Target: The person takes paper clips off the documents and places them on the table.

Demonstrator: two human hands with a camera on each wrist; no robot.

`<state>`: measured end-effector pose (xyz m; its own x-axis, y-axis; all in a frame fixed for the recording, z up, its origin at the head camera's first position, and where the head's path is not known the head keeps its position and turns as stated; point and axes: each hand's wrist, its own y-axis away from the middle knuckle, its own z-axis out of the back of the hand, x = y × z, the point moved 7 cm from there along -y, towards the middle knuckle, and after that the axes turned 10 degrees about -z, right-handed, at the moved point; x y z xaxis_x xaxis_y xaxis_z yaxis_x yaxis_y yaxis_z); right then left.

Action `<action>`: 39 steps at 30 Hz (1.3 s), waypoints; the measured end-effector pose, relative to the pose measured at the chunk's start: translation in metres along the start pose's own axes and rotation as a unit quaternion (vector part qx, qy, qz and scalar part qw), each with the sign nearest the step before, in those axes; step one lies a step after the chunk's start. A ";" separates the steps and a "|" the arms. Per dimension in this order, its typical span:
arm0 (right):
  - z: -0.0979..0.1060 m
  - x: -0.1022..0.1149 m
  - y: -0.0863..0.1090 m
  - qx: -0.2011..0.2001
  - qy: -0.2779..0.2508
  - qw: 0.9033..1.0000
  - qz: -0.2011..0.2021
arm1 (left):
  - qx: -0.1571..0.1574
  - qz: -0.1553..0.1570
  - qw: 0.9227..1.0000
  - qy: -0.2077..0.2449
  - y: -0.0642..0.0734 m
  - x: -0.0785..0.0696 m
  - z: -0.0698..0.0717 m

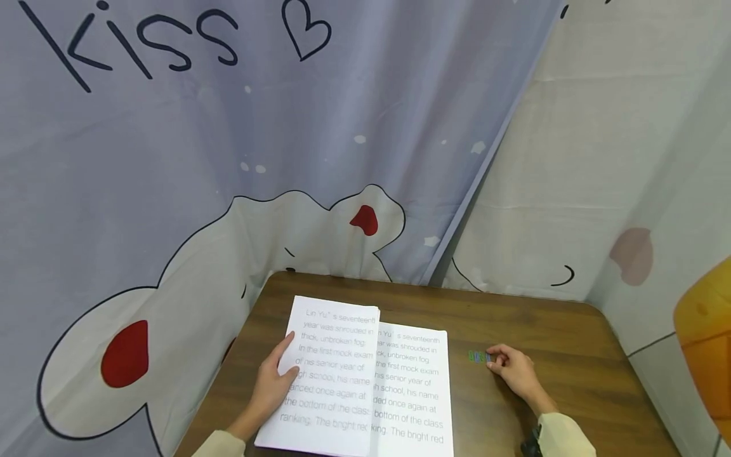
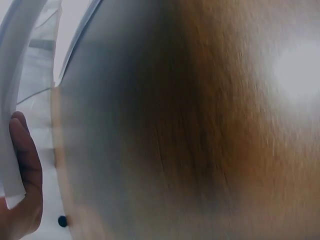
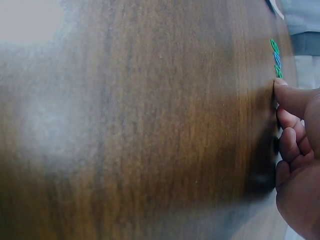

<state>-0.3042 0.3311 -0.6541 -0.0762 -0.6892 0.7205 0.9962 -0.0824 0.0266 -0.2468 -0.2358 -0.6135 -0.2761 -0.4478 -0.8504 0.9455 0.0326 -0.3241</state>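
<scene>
My left hand (image 1: 271, 381) grips a stack of printed paper (image 1: 328, 381) at its left edge, thumb on the printed face. In the left wrist view the curled fingers (image 2: 29, 155) show behind the lifted sheets (image 2: 10, 150). A second printed stack (image 1: 412, 387) is partly covered by the first. On the table to its right, green and blue paper clips (image 1: 477, 357) lie in a short row. At the row's right end my right hand (image 1: 514, 371) pinches a blue clip between thumb and index finger; the fingertips hide it in the right wrist view.
The brown wooden table (image 1: 571, 355) has rounded far corners. Printed curtains (image 1: 342, 127) hang right behind it and along both sides. An orange-yellow shape (image 1: 708, 349) shows at the right edge.
</scene>
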 end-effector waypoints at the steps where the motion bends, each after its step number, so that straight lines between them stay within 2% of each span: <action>1: 0.000 0.000 0.000 -0.001 0.001 1.000 0.000 | 0.001 0.002 1.000 -0.001 -0.001 0.002 0.002; 7: 0.000 -0.001 -0.001 -0.005 0.013 1.000 -0.002 | 0.010 0.017 1.000 -0.011 -0.006 0.014 0.012; 17: -0.001 -0.005 0.000 -0.012 0.016 1.000 -0.007 | 0.000 -0.020 1.000 -0.019 -0.013 0.035 0.030; 21: -0.001 -0.005 -0.001 -0.016 0.015 1.000 -0.009 | 0.010 -0.019 1.000 -0.023 -0.016 0.044 0.036; 25: -0.001 -0.004 0.001 -0.018 0.013 1.000 -0.011 | 0.013 -0.017 0.999 -0.048 -0.018 0.050 0.041; 32: -0.003 -0.004 0.002 -0.017 0.014 1.000 -0.011 | 0.030 -0.021 0.996 -0.085 -0.018 0.062 0.040; 35: -0.003 -0.006 0.001 -0.016 0.014 1.000 -0.014 | 0.043 -0.031 0.992 -0.116 -0.018 0.066 0.037; 39: -0.003 -0.005 0.001 -0.025 0.017 1.000 -0.004 | 0.053 -0.026 0.986 -0.156 -0.017 0.068 0.034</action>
<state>-0.3031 0.3323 -0.6596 -0.0859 -0.7131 0.6958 0.9924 -0.1231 -0.0037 -0.2756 -0.2975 -0.6514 -0.2742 -0.7003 -0.6591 0.9485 -0.0838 -0.3055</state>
